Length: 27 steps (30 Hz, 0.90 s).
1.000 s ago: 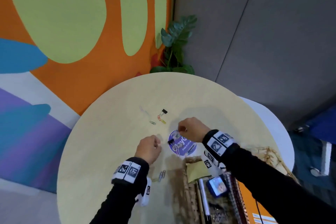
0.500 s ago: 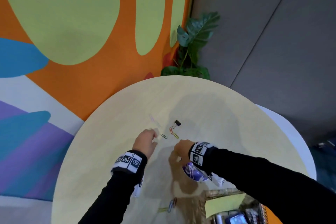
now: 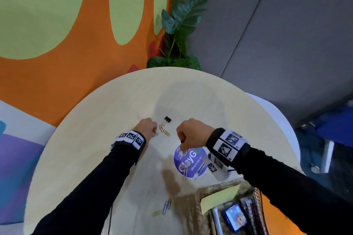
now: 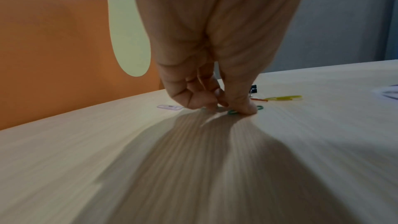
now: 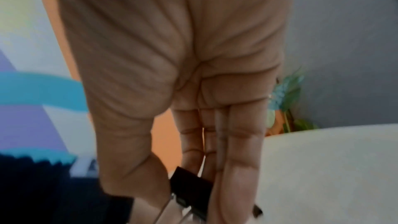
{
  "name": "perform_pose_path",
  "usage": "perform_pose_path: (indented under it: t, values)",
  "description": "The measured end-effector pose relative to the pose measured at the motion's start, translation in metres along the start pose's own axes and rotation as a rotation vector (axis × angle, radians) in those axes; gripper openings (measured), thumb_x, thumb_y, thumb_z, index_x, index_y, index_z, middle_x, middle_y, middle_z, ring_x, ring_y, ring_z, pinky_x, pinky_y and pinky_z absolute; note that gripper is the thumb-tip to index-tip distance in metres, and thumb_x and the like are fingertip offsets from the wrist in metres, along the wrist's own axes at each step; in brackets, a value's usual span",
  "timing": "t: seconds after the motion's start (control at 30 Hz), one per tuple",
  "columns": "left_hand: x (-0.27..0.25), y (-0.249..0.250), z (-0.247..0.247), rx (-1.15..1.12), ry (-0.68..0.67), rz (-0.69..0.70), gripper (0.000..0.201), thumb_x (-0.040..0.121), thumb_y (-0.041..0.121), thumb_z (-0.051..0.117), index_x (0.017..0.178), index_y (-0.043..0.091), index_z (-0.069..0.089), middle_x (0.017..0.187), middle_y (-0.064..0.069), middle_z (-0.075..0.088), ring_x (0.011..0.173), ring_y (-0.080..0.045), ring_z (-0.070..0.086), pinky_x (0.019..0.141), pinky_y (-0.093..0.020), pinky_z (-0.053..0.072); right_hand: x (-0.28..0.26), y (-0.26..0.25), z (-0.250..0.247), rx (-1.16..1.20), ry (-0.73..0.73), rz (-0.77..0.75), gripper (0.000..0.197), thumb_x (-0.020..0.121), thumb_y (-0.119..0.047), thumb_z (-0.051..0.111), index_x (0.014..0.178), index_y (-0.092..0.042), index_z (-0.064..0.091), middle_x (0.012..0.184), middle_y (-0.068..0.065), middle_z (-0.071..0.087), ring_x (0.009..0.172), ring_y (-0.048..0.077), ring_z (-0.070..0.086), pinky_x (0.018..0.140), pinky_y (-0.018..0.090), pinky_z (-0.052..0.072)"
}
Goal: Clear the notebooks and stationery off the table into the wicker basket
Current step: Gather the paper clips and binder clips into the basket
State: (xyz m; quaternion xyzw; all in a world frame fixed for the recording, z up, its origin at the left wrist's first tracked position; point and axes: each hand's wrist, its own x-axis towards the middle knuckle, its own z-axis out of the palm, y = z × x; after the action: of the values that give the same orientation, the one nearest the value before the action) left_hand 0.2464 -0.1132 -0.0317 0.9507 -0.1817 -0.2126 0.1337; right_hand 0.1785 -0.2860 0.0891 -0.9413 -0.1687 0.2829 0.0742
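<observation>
— Fingers?
— Left hand (image 4: 215, 81) pinching down on a green paper clip (image 4: 232, 112), flat on the table (image 3: 99, 158). Right hand (image 5: 183, 108) clamping one black binder clip (image 5: 191, 192), lifted.

— Left over?
— Beside left fingertips: three more clips, one binder clip (image 3: 167, 119). Nearer: sticker, about four clips. Wicker basket (image 3: 193, 208) already loaded; well along, judging so.

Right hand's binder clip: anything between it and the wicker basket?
Nothing visible blocks it. The right hand holds a black binder clip above the table; only the flat purple sticker lies on the way to the wicker basket.
</observation>
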Motion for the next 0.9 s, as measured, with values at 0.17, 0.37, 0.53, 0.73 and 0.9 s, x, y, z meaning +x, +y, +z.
perform_pose_path:
  t: [0.17,0.37,0.53,0.73,0.9]
  values:
    - [0.0,0.004,0.002,0.087,-0.042,-0.005,0.015,0.088,0.004,0.055,0.1,-0.003,0.063,0.113,-0.02,0.058,0.102,-0.035,0.06,0.087,-0.037,0.044,-0.097,0.012,-0.011,0.217,0.203,-0.019,0.012,0.072,-0.017,0.069,0.079,-0.008,0.063,0.075,0.005,0.069,0.07,0.022,0.065,0.064,0.034,0.051]
    - [-0.016,0.012,0.001,0.081,-0.078,-0.059,0.008,0.092,0.0,0.044,0.095,0.003,0.051,0.115,-0.023,0.063,0.105,-0.035,0.06,0.084,-0.037,0.045,-0.181,0.028,0.054,0.259,0.12,0.086,0.011,0.071,-0.019,0.065,0.079,-0.014,0.059,0.064,-0.006,0.058,0.059,0.014,0.051,0.053,0.026,0.04]
    - [-0.046,0.044,-0.025,0.052,-0.039,-0.041,0.019,0.091,0.01,0.053,0.107,0.003,0.061,0.114,-0.018,0.065,0.109,-0.033,0.058,0.087,-0.032,0.044,-0.196,0.039,0.138,0.074,-0.198,0.159,0.009,0.077,-0.009,0.059,0.073,-0.014,0.051,0.072,0.002,0.05,0.07,0.024,0.045,0.054,0.028,0.038]
    - [-0.128,0.119,-0.07,0.093,-0.155,0.17,0.007,0.085,0.015,0.057,0.085,0.017,0.064,0.08,0.002,0.067,0.076,-0.015,0.059,0.073,-0.027,0.045,-0.197,0.012,0.157,-0.211,-0.369,0.173,0.029,0.092,0.009,0.041,0.112,0.004,0.061,0.104,0.029,0.053,0.075,0.034,0.051,0.091,0.043,0.044]
    - [-0.199,0.169,-0.066,0.093,-0.21,0.323,0.007,0.081,0.014,0.058,0.082,0.016,0.066,0.063,0.005,0.065,0.064,-0.008,0.057,0.062,-0.024,0.044,-0.195,0.012,0.163,-0.172,-0.311,0.233,0.027,0.091,0.008,0.041,0.11,0.003,0.061,0.108,0.026,0.058,0.091,0.036,0.058,0.071,0.034,0.041]
